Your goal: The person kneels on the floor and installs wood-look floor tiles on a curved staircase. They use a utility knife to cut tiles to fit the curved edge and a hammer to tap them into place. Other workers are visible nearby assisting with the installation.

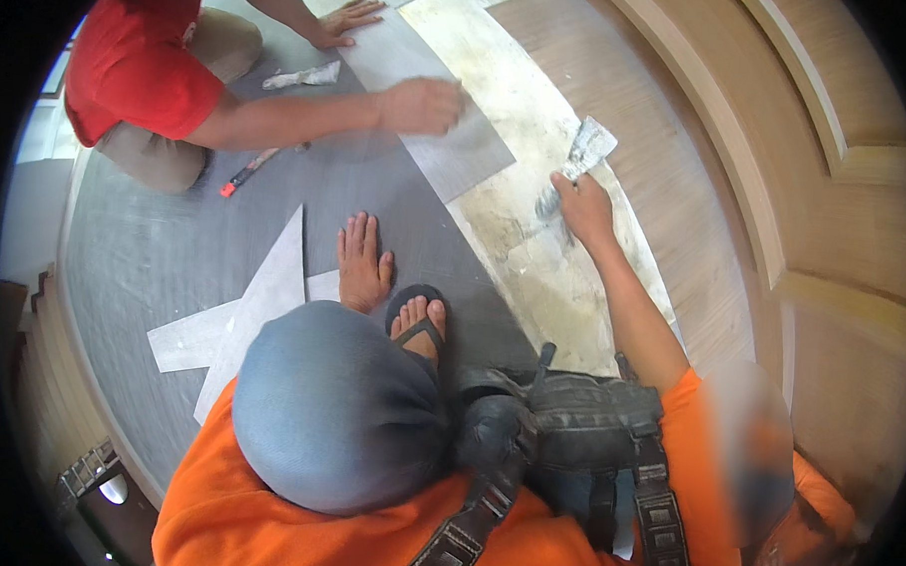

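My right hand (586, 210) grips a putty knife (592, 146) whose blade is smeared with white paste. It hangs over a strip of floor (563, 287) coated in patchy yellowish-white adhesive. Spread flat, my left hand (364, 265) rests on the dark grey floor covering (377, 181), just beyond my bent knee. Beside that hand lie cut, pale grey floor planks (257, 316), crossed over each other. Across from me a co-worker in red presses one hand on a grey floor tile (420, 92) bordering the adhesive strip, with the other, blurred, over its edge.
Near the co-worker's knees lie a red and black utility knife (245, 173) and another paste-smeared scraper (303, 75). My sandalled foot (419, 320) stands beside my left hand. Wood-look flooring (658, 130) runs along the right, up to a panelled wooden door (854, 237).
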Action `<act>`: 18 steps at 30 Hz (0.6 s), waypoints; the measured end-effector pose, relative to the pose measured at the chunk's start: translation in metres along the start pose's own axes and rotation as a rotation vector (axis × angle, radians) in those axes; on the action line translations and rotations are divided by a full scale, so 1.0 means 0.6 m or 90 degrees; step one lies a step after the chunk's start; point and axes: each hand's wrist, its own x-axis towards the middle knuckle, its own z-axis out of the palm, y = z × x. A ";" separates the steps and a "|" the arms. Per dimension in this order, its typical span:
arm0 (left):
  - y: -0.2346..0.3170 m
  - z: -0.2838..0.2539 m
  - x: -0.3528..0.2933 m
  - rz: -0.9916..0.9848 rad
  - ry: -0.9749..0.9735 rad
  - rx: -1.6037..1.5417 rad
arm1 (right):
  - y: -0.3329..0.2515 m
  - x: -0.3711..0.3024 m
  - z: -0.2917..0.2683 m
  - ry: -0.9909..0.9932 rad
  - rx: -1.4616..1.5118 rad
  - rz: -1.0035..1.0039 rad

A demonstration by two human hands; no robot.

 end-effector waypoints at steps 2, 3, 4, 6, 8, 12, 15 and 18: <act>-0.011 0.015 0.003 -0.010 -0.002 0.004 | 0.022 -0.008 -0.003 -0.081 0.299 0.077; -0.020 0.013 -0.001 -0.023 -0.008 0.011 | 0.018 -0.018 0.001 -0.135 0.452 0.115; -0.029 0.012 -0.001 -0.019 0.019 0.010 | 0.016 -0.028 0.002 -0.197 0.475 0.150; -0.022 0.014 0.000 -0.037 0.015 0.014 | 0.009 -0.063 -0.024 -0.313 0.502 0.246; -0.019 0.011 0.004 -0.041 0.019 0.019 | 0.009 -0.078 -0.024 -0.339 0.544 0.295; -0.029 0.020 0.006 -0.024 0.024 0.029 | 0.027 -0.101 -0.021 -0.336 0.420 0.368; -0.028 0.021 0.004 -0.028 0.010 0.040 | 0.030 -0.093 -0.032 -0.347 0.304 0.355; -0.023 0.014 0.010 -0.038 -0.003 0.047 | 0.034 -0.059 -0.024 -0.369 0.205 0.283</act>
